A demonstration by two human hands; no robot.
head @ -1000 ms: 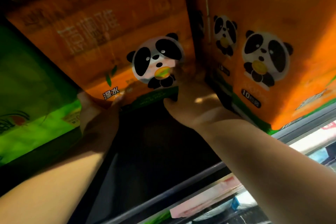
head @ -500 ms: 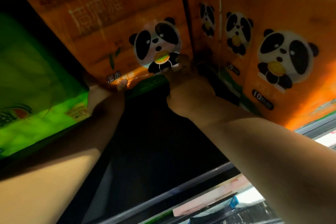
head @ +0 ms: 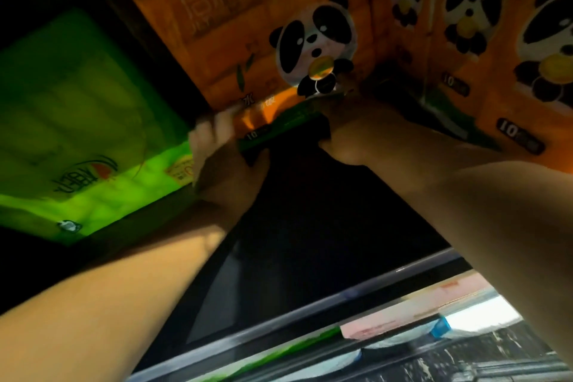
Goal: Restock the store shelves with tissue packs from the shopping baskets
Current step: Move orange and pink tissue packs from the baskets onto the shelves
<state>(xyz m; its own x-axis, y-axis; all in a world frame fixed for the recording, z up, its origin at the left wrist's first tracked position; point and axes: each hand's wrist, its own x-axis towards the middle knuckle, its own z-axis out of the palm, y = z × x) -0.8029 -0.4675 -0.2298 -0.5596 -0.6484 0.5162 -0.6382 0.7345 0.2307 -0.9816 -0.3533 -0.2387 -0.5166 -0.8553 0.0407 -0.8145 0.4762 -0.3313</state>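
Observation:
An orange tissue pack with a panda print (head: 248,28) stands deep on the dark shelf (head: 325,242), pushed toward the back. My left hand (head: 217,152) grips its lower left corner. My right hand (head: 356,130) holds its lower right corner, fingers hidden under the pack's green bottom edge. Both arms reach far into the shelf.
Several more orange panda packs (head: 496,40) stand tight against the held pack on the right. A green pack (head: 77,133) lies to the left, with a dark gap between. The shelf's metal front rail (head: 310,319) carries price labels; lower goods show beneath.
Both hands have pushed the orange pack further back into the shelf. The view has shifted so the pack sits more to the right.

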